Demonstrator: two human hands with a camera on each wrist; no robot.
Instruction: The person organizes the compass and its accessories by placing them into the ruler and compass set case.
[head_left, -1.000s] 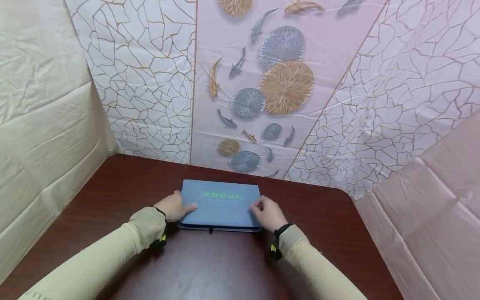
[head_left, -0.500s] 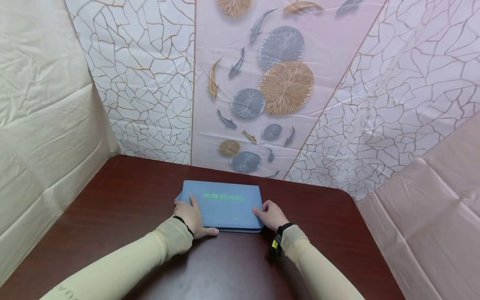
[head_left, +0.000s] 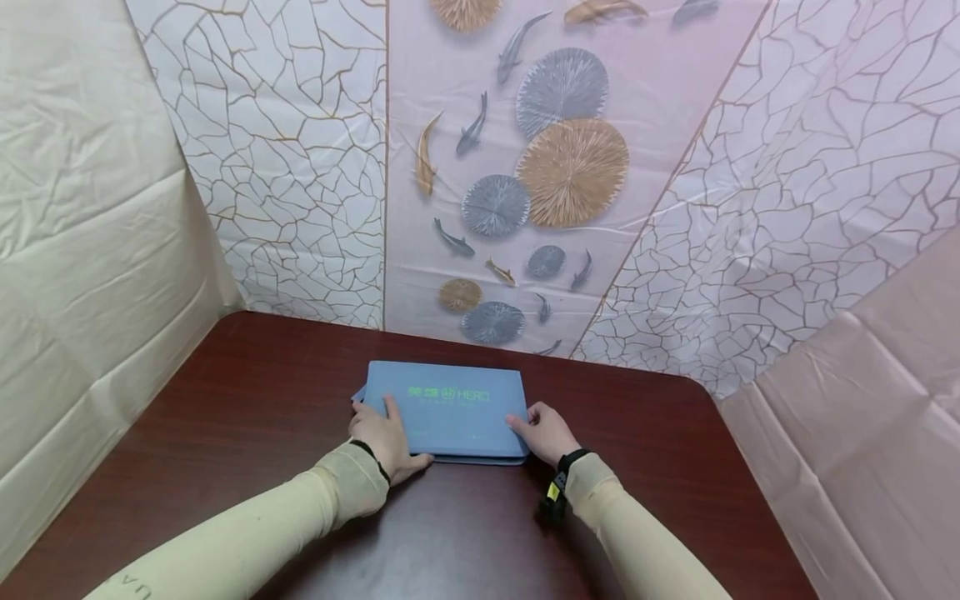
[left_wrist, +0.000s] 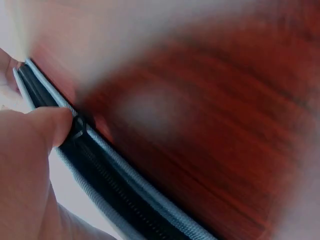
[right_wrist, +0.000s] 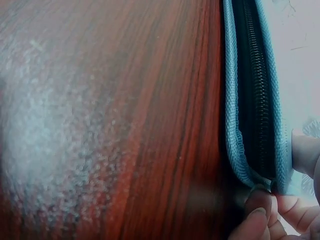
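A flat blue zip case (head_left: 461, 417) with green lettering lies on the table. My left hand (head_left: 386, 439) rests over its left front part, fingers extended on the cover and thumb along the front edge. In the left wrist view, the thumb touches the zipper slider (left_wrist: 79, 126); the other fingertips are hidden there. At the right front corner, my right hand (head_left: 547, 432) pinches the case, thumb on top and fingers curled at the side and below. The right wrist view shows the zipper teeth (right_wrist: 259, 85) between two blue woven edges. A blue corner juts out at the case's left side.
The dark red-brown wooden table (head_left: 450, 533) extends around the case. Patterned cloth (head_left: 315, 192) hangs behind it, and pale cloth stands at both sides. A black strap with a small device (head_left: 553, 500) is on the right wrist.
The left hand has moved right and nearer, from the case's left edge onto its front edge. The right hand has taken hold of the right front corner. Little differs over the last half second.
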